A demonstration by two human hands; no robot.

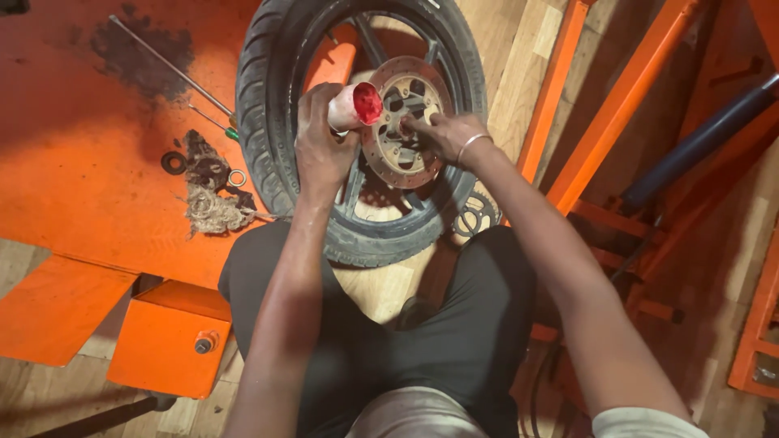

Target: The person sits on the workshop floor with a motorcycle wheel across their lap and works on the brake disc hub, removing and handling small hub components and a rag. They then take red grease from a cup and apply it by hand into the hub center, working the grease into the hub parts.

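Wheel (276,122), motorcycle type, black tyre, dark spokes, lying flat and resting partly on orange platform (73,162), partly over the knees; positioned close, apparently for keeping the hub within reach of both hands.

Brake disc (406,122), drilled metal, facing upward at wheel centre.

Left hand (320,146): clenching 1 small pale tub (353,105) of red grease, tilting the open mouth toward the disc, seemingly for easy dipping.

Right hand (450,134): grasping nothing; fingertips pressing at the hub beside the tub, a thin bangle (473,144) sitting on the wrist.

Loose parts, lying on the platform left of the tyre, out of the way: 1 long thin rod (170,66), 1 green-handled tool (221,126), 1 black washer (173,163), 1 small metal ring (237,178), 1 wad of frayed fibre waste (213,211).

Sprocket (475,215): showing partly beneath the wheel's near edge.
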